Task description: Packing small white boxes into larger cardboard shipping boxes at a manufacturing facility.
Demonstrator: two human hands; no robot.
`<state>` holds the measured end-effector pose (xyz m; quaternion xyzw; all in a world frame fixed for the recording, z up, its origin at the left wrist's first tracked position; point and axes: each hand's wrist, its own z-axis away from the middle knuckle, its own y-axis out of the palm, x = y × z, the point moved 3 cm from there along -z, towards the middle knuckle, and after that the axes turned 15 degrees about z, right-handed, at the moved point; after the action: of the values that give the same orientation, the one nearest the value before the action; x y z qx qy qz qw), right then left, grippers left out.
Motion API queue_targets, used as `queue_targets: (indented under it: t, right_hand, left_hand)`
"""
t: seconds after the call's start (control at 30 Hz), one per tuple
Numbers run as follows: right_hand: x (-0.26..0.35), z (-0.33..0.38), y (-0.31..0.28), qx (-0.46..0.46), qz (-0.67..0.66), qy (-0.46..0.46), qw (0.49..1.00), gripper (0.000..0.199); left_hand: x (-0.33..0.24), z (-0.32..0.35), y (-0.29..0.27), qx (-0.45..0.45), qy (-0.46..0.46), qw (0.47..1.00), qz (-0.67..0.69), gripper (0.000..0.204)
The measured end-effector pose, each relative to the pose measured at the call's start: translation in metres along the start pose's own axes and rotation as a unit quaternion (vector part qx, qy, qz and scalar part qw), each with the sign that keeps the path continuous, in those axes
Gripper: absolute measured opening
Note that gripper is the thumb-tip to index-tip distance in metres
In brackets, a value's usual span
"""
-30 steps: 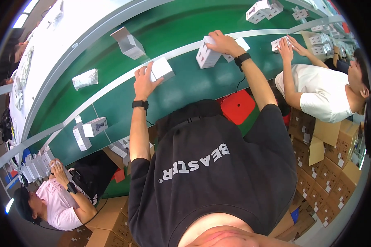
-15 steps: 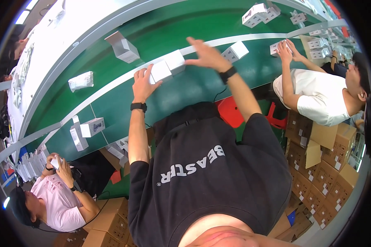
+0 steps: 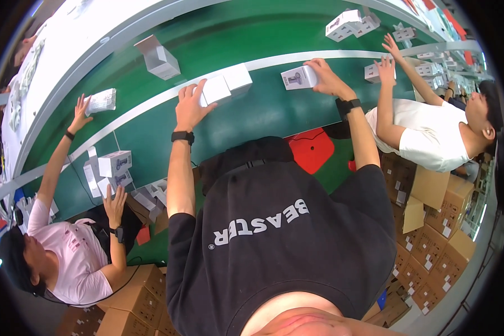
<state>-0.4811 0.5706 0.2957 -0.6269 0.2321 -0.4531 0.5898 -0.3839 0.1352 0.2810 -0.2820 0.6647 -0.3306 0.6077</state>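
My left hand [image 3: 190, 106] grips the left end of a plain white box [image 3: 216, 89], its thumb along the near side. A second white box [image 3: 238, 77] stands against that one on the right. Farther right, my right hand [image 3: 329, 79] holds the right end of a white box with a dark product picture [image 3: 299, 77], fingers over the far side and thumb at the near side. All three boxes are on the dark green work surface [image 3: 246, 120], close to the pale strip along its far side.
Beyond the strip, on the green belt [image 3: 207, 36], are an open-flapped box [image 3: 161, 61], a silvery packet [image 3: 101, 101] and printed boxes [image 3: 343, 26]. Co-workers sit on both sides. A red stool [image 3: 312, 151] and stacked cartons [image 3: 431, 246] are nearby.
My right hand has moved right and taken hold of the printed box, now turned and farther left. My left hand stays at its box. The left co-worker now reaches to the silvery packet.
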Motion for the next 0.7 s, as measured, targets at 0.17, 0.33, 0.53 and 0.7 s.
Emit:
queue_targets:
  t: [0.17, 0.33, 0.53, 0.7]
  right_hand:
    - [0.05, -0.01, -0.004, -0.017, 0.142, -0.087, 0.986, 0.07]
    - [0.089, -0.028, 0.017, -0.007, 0.134, -0.152, 0.979, 0.072]
    - [0.13, -0.039, 0.015, -0.082, 0.045, -0.205, 0.974, 0.063]
    - [0.121, -0.049, 0.014, -0.024, 0.162, 0.054, 0.985, 0.048]
  left_hand:
    - [-0.003, 0.001, 0.0, -0.019, 0.012, 1.0, -0.001, 0.079]
    - [0.002, 0.004, -0.002, -0.025, 0.014, 1.0, -0.002, 0.079]
    - [0.003, 0.008, -0.003, -0.02, 0.013, 1.0, 0.013, 0.081]
    - [0.002, 0.009, -0.005, -0.027, 0.014, 0.999, 0.014, 0.081]
